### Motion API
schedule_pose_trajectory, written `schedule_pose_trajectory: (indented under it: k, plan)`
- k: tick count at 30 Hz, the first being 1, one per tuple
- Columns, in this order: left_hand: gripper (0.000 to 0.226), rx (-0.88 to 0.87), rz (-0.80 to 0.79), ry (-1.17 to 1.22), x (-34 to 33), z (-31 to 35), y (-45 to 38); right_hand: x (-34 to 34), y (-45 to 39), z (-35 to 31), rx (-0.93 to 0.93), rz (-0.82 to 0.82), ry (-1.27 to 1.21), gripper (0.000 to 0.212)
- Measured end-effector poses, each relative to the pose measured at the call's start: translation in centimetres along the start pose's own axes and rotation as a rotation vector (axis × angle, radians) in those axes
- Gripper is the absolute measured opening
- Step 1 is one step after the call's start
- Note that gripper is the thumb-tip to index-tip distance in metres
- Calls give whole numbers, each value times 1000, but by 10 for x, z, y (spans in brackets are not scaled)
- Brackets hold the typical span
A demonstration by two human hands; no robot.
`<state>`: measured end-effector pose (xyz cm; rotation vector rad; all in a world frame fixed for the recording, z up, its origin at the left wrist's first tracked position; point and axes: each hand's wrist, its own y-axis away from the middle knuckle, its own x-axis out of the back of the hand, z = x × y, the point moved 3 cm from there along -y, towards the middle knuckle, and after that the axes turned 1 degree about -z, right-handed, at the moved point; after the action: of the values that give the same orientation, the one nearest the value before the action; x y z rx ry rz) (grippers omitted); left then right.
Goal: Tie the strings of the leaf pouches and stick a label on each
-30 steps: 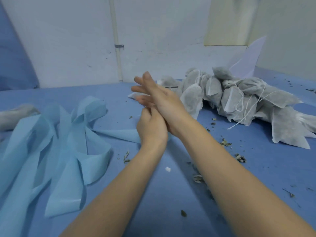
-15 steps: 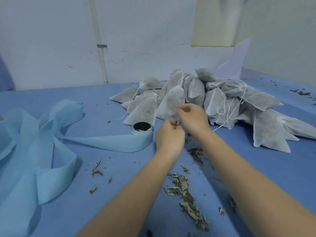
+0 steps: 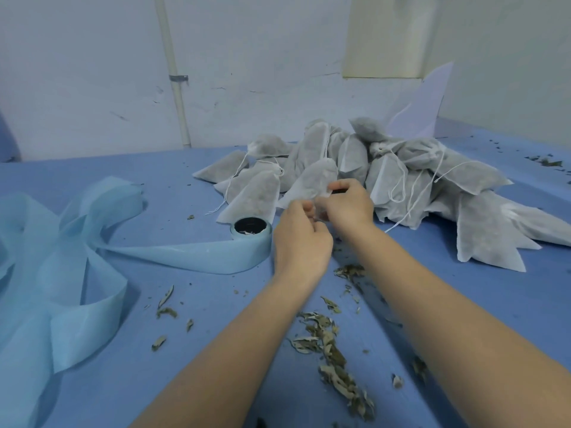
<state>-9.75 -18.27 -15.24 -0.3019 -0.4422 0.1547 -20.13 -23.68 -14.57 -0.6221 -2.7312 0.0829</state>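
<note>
So, watching the head feed here, both hands are working at the near edge of the pouch pile [image 3: 386, 177], which sprawls across the middle and right of the blue table [image 3: 191, 381]. The right hand [image 3: 347, 208] has its fingers curled onto the bottom edge of one pouch [image 3: 312, 183] at the front of the heap, pinching the fabric, and the left hand [image 3: 301, 239] is bunched up right against it with fingertips tucked in. It looks like it's pinching something small, but I honestly can't tell whether that's a string or a label. My read is this is the start of a fresh pouch: getting hold of it before tying. Next move probably calls for pulling it clear of the pile toward the near side and finding both loose string ends. The label roll [image 3: 250, 230] sits just left of the left hand, with its light blue backing strip [image 3: 77, 273] trailing off to the left. Crumbled dry leaves [image 3: 327, 341] litter the near table between the forearms.
</note>
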Motion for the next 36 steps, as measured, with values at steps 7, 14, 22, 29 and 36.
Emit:
schedule_pose_trajectory:
  k: [7,14,22,29,36]
  plan:
    - [43,-156,74,-306,7,30,0,41,58,-13,182,-44,-153,27]
    - [56,109,-133,-146,15,40,-9,44,94,-15,238,-119,-305,38]
    - [31,13,-249,-187,41,31,9,59,99,-11,350,-252,-214,19]
    - [30,-106,-414,-314,62,16,32,55,100,-10,678,-258,265,25]
    - [31,-129,-370,-436,58,9,37,41,97,0,511,-248,255,40]
